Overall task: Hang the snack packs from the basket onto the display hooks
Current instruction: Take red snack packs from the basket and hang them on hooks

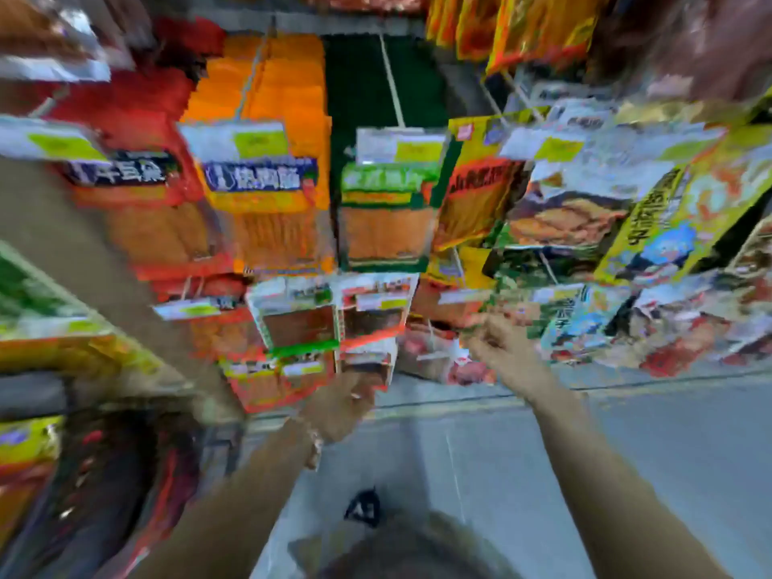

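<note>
Getting heavy motion blur on the head view, so details are rough.

Both arms reach toward the display.
- Left hand (344, 405): sits at the bottom edge of a white pack (369, 363) in the lowest row. Fingers look curled, but I can't tell if they grip it.
- Right hand (499, 340): well apart from the left, off to the right, just beside a pink pack (443, 361). Fingers curl inward; I can't tell if they pinch anything.

Packs are flat pouches hanging in rows from hooks (391, 79), thin pale rods pointing out toward me. Each visible rod tip carries a tag (240, 140), white with a yellow-green patch.

Upper row, left to right:
- red pack (138, 211), dark label band with white characters
- orange pack (267, 219), blue band
- green pack (386, 219), green top, orange lower half
- yellow pack (476, 202), red print, tilted

Below them hangs a framed pack (298, 323), white border round a brown window, touching the white pack's neighbour on its right. Further right the packs are busy food prints, tilted and overlapping.

Grey floor (626, 453) runs under the display. A dark shape (108, 486) with red in it sits lower left; I can't tell if that's the basket.
</note>
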`<state>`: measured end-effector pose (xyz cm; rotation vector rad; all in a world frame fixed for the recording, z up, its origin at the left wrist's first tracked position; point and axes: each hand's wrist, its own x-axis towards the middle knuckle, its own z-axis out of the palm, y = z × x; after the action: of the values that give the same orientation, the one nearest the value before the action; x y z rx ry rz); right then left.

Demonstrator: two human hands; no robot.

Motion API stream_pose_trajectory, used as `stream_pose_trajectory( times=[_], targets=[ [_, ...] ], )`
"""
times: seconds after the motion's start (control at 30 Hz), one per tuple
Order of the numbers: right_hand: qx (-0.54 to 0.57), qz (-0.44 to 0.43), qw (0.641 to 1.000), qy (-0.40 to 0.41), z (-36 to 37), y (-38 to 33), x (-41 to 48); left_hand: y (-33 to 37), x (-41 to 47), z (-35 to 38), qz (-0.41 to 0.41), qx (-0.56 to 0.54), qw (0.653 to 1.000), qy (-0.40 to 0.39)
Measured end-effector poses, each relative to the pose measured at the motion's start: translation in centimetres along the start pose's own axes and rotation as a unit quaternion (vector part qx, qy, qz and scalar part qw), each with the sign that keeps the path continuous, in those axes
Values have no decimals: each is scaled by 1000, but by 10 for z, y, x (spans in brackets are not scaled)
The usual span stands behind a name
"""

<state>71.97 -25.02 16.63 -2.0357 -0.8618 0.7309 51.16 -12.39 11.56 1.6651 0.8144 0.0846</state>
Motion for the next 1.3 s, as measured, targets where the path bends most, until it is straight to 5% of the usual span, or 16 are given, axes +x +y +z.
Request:
stream_pose_trajectory(
  times=[0.13, 0.23, 0.33, 0.4, 0.5, 0.63, 0.97, 1.3],
  targets=[
    [-17, 171, 970, -173, 69, 67, -38, -101, -63, 36, -237, 48, 970, -15],
    [-91, 263, 912, -302, 107, 110, -69, -146, -119, 66, -328, 53, 943, -12],
    [-199, 246, 856, -408, 134, 141, -97, -175, -168, 91, -385, 9, 923, 5],
    [-244, 210, 828, -460, 148, 150, -110, -188, -194, 101, -422, -40, 902, 85],
    [-275, 177, 812, -483, 166, 146, -114, -199, -223, 107, -463, -177, 837, 231],
    [-308, 143, 788, -512, 204, 116, -97, -212, -254, 97, -470, -242, 789, 314],
    [-263, 120, 837, -464, 362, 9, -81, -273, -323, -11, -473, -289, 766, 326],
    [-84, 89, 870, -477, 533, -112, -103, -334, -365, -181, -402, -300, 765, 403]
  ],
)
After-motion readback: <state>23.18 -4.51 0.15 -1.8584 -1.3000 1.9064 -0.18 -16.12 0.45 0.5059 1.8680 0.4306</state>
